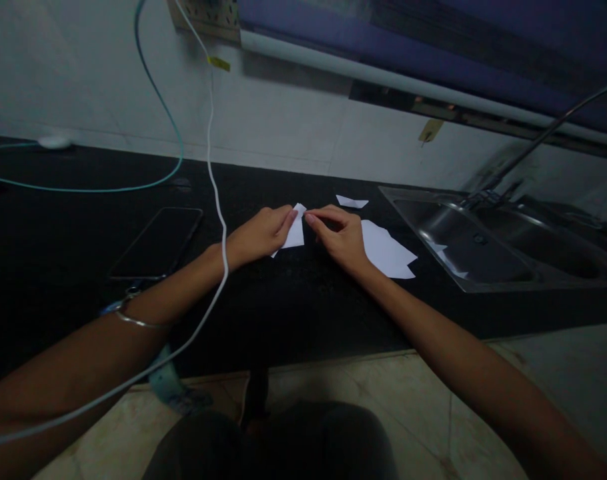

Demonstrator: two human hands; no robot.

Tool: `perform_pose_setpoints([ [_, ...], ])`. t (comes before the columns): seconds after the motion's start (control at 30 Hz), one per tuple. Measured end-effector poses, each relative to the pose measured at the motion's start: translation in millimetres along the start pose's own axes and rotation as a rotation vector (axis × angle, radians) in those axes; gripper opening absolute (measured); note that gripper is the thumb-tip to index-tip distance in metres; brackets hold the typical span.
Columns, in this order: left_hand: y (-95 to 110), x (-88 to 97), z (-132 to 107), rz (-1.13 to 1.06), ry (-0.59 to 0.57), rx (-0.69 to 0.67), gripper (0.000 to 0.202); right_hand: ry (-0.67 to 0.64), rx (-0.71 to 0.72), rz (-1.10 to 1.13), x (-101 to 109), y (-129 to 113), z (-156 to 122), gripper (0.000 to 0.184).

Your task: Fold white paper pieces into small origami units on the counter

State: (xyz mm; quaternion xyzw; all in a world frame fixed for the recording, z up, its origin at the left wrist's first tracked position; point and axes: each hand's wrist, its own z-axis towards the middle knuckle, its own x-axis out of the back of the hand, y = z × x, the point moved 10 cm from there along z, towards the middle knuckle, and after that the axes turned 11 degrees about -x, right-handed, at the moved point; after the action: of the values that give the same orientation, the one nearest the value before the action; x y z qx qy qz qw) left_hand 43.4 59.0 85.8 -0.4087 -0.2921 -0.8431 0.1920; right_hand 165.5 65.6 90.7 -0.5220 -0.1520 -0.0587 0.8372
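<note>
Both hands, left hand [261,235] and right hand [341,239], pinch a folded paper [294,235] on the counter [293,300]

This was a home kitchen, dimly lit. A long black stone counter [58,253] ran across the middle of the frame, with a steel sink [463,247] set into it at the right and a thin curved faucet [533,143] arching over the basin. Pale wall tiles [283,127] rose behind the counter, a tiled floor [423,400] showed along the bottom edge, and charging cables [211,133] hung down from the upper left.
</note>
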Motion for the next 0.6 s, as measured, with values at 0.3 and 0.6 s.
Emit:
perform_pose_setpoints([
  [0.3,3.5,-11.7,-1.2,0.094,-0.121,-0.061,0.031,-0.030,-0.065,0.060,-4.3,13.4,4.7,0.028],
  [0.6,10.0,-12.2,0.5,-0.193,-0.087,-0.053,0.037,-0.247,-0.254,0.262,-22.3,34.6,6.9,0.034],
])
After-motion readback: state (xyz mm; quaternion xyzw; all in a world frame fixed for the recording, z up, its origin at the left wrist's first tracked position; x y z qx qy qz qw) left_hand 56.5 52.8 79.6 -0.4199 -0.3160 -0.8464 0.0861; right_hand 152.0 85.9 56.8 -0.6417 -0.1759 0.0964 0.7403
